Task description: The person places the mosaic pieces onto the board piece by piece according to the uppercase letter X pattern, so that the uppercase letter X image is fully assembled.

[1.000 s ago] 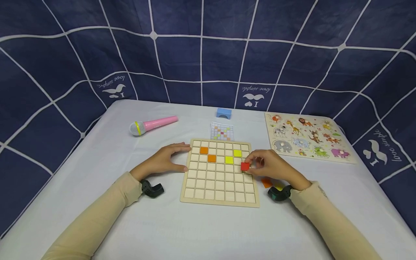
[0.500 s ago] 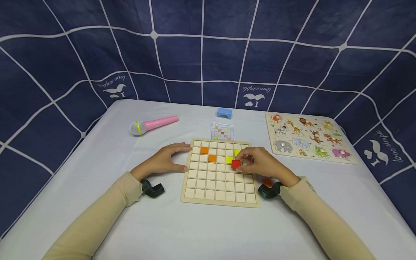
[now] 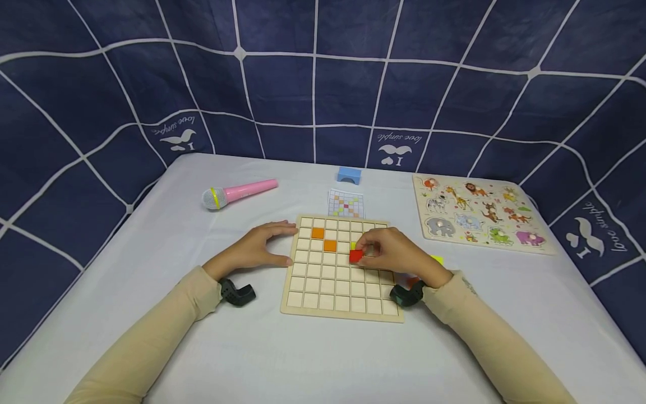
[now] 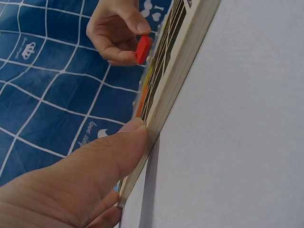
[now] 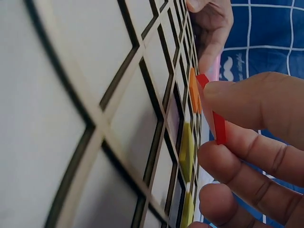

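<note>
A wooden grid board (image 3: 327, 287) lies flat on the white table. My right hand (image 3: 398, 252) pinches a small red square tile (image 3: 355, 256) between thumb and fingers, just over the board's middle. Seen from the right wrist, that red tile (image 5: 219, 128) is tilted and stands apart from the grid. Two orange tiles, one at the upper left (image 3: 317, 233) and one diagonally below it (image 3: 330, 246), sit in cells. A yellow tile (image 3: 353, 246) shows partly behind my right fingers. My left hand (image 3: 254, 247) touches the board's left edge with thumb and fingertips.
Behind the board lies a coloured pattern card (image 3: 345, 203), with a blue block (image 3: 349, 175) beyond it. A pink toy microphone (image 3: 239, 193) is at the back left, an animal puzzle board (image 3: 481, 216) at the right. Loose orange (image 3: 412, 281) and yellow tiles (image 3: 437, 259) lie near my right wrist.
My right hand has carried the red tile leftward from the board's right side towards its middle, covering one yellow tile. The left hand has stayed at the board's edge.
</note>
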Demonstrator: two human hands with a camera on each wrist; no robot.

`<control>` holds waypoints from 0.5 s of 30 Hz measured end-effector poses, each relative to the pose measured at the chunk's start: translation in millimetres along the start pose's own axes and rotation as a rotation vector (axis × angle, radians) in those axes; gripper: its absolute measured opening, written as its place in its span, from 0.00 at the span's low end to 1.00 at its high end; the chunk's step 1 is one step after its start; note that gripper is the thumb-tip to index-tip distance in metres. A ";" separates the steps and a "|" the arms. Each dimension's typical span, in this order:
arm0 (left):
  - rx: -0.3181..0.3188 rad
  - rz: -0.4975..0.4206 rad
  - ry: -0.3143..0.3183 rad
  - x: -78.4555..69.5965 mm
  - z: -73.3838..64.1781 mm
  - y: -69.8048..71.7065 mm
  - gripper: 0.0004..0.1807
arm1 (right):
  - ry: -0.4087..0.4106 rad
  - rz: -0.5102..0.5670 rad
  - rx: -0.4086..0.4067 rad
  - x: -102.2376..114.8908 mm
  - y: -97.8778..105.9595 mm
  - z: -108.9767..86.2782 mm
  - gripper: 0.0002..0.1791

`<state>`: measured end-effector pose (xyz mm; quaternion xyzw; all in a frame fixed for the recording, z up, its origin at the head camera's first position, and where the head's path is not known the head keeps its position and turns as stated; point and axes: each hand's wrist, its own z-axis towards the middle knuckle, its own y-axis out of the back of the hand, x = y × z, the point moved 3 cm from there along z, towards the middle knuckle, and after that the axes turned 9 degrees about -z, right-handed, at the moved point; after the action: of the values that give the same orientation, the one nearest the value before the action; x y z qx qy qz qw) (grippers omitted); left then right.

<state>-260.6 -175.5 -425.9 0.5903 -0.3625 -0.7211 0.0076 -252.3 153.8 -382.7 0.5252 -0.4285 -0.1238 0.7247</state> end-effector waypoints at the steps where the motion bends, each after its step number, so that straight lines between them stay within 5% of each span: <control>1: 0.000 -0.001 0.000 0.1 0.1 0.1 0.44 | 0.006 -0.007 0.000 0.7 -0.8 1.2 0.09; 15: -0.002 -0.008 -0.002 1.3 0.6 -0.3 0.44 | -0.016 -0.076 0.056 15.1 -10.3 15.0 0.10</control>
<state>-261.4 -175.6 -427.1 0.5912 -0.3594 -0.7221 0.0049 -251.6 130.3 -383.0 0.5603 -0.4173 -0.1431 0.7010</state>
